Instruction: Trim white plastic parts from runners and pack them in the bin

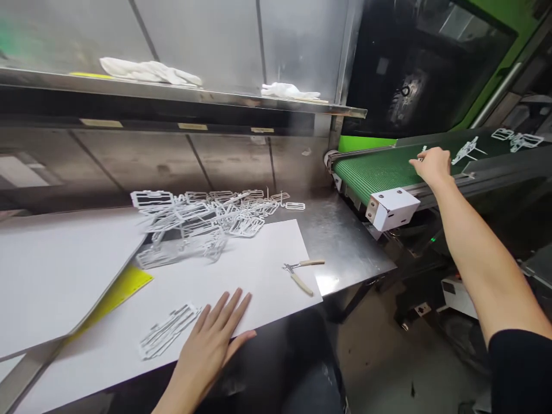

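My right hand (432,165) is stretched out to the right of the frame, over the green conveyor belt (375,169), with the fingers curled down onto a small white plastic part (423,151) at the belt's far edge; I cannot tell whether I have it pinched or am only touching it. My left hand (213,336) lies flat and open, holding nothing, on the white sheet (267,259) at the bottom centre, just beside a small stack of white frames (167,331). More white moulded parts (468,148) sit further up the belt at the upper right. If the belt is running, I think my fingertips could be dragged or the part could slip away. Leaning this far, my left palm could shove the sheet and scatter the pile of frames (202,221) in the middle, or knock the cutters (299,273).
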`<action>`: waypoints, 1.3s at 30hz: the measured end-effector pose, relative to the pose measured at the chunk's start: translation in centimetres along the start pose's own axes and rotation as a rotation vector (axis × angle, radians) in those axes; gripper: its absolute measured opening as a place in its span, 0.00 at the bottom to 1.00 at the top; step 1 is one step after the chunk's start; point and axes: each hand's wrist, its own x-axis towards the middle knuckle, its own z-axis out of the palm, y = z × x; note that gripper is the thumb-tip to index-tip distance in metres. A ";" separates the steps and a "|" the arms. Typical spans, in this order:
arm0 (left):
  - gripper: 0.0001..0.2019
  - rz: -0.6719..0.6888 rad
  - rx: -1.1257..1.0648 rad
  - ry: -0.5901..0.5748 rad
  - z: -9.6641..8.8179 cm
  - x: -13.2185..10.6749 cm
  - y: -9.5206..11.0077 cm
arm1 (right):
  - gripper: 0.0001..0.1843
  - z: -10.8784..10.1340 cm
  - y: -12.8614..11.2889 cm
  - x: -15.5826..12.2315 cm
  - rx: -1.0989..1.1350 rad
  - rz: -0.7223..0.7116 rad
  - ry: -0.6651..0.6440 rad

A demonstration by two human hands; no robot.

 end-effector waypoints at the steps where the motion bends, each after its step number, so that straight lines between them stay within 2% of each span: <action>1: 0.32 -0.026 -0.005 0.011 0.0 0.0 0.3 | 0.23 -0.5 -0.7 -0.6 0.048 0.016 0.064; 4: 0.33 -0.055 -0.038 0.044 0.5 0.1 0.7 | 0.18 -1.8 -3.7 -5.1 0.226 -0.022 0.223; 5: 0.33 -0.064 -0.053 0.049 0.7 0.2 0.7 | 0.18 -2.0 -4.9 -7.5 0.321 -0.057 0.268; 7: 0.33 -0.098 -0.116 0.041 0.7 0.7 0.6 | 0.20 -1.9 -7.5 -13.4 0.743 -0.171 0.338; 9: 0.34 -0.189 -0.276 0.016 -0.2 1.0 0.8 | 0.18 -1.3 -10.0 -19.7 0.973 -0.228 0.273; 11: 0.34 -0.385 -0.548 0.006 -2.0 1.2 1.4 | 0.18 -0.5 -11.8 -25.5 1.053 -0.247 0.212; 12: 0.34 -0.528 -0.715 0.015 -3.2 1.3 1.9 | 0.18 -0.2 -12.4 -27.8 1.070 -0.246 0.195; 14: 0.33 -0.788 -1.059 0.077 -5.9 1.4 3.0 | 0.20 0.6 -13.1 -31.3 1.109 -0.224 0.165; 15: 0.33 -0.873 -1.208 0.108 -7.2 1.5 3.6 | 0.21 1.0 -13.3 -32.5 1.134 -0.198 0.150; 17: 0.33 -0.957 -1.391 0.155 -9.4 1.7 4.5 | 0.21 1.7 -13.5 -34.1 1.185 -0.127 0.113; 19: 0.31 -0.994 -1.447 0.197 -10.7 2.0 5.1 | 0.20 2.4 -13.5 -35.0 1.204 -0.041 0.084; 21: 0.28 -1.023 -1.462 0.250 -11.2 2.2 5.2 | 0.21 3.0 -13.5 -35.7 1.190 0.044 0.063; 25: 0.26 -1.063 -1.562 0.337 -10.8 1.9 4.6 | 0.22 3.1 -13.3 -36.9 1.132 0.179 -0.020; 28: 0.24 -1.098 -1.675 0.270 -11.0 1.3 4.4 | 0.24 2.3 -12.8 -37.0 1.069 0.290 -0.208; 31: 0.25 -1.178 -1.766 0.176 -12.0 1.3 4.7 | 0.25 1.8 -12.3 -36.3 1.047 0.439 -0.488; 33: 0.26 -1.256 -1.820 0.110 -12.8 1.7 4.9 | 0.25 1.9 -12.1 -35.7 1.072 0.510 -0.621; 35: 0.27 -1.314 -1.852 0.047 -13.4 2.0 4.9 | 0.26 2.1 -12.1 -35.2 1.087 0.553 -0.670; 39: 0.30 -1.339 -1.829 -0.057 -14.0 1.7 4.7 | 0.26 2.6 -12.3 -35.0 1.110 0.584 -0.673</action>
